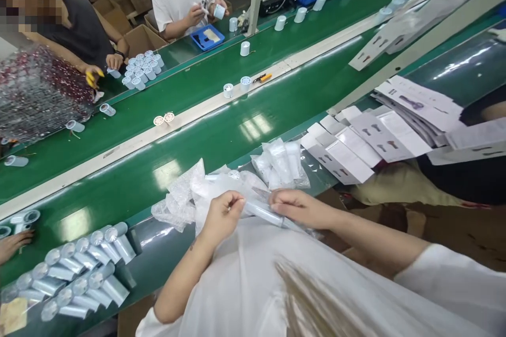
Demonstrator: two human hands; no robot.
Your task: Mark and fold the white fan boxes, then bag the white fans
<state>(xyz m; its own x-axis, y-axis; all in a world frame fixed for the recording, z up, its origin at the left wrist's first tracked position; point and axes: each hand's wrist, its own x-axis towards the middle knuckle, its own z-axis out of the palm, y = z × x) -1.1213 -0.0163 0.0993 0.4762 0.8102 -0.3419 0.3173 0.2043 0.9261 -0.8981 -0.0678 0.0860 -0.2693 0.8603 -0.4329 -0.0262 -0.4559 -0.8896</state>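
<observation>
Just in front of my body is a clear plastic bag (256, 195) with a pale blue cylinder (264, 214) in or under it. My left hand (224, 215) is closed in a pinch at the bag's left edge. On the other side, the fingers of my right hand (296, 207) are closed on the bag near the cylinder's right end. Crumpled clear bags (179, 197) lie left of my hands. Beyond my right hand is a pile of bagged pale parts (280, 160). The fingertips are partly hidden.
Rows of pale blue cylinders (85, 260) stand at lower left, near another person's hand (13, 246). Folded white boxes (356, 139) are stacked at right. A green conveyor (213, 142) crosses ahead, with pliers (262, 78) on its divider. Co-workers sit across it.
</observation>
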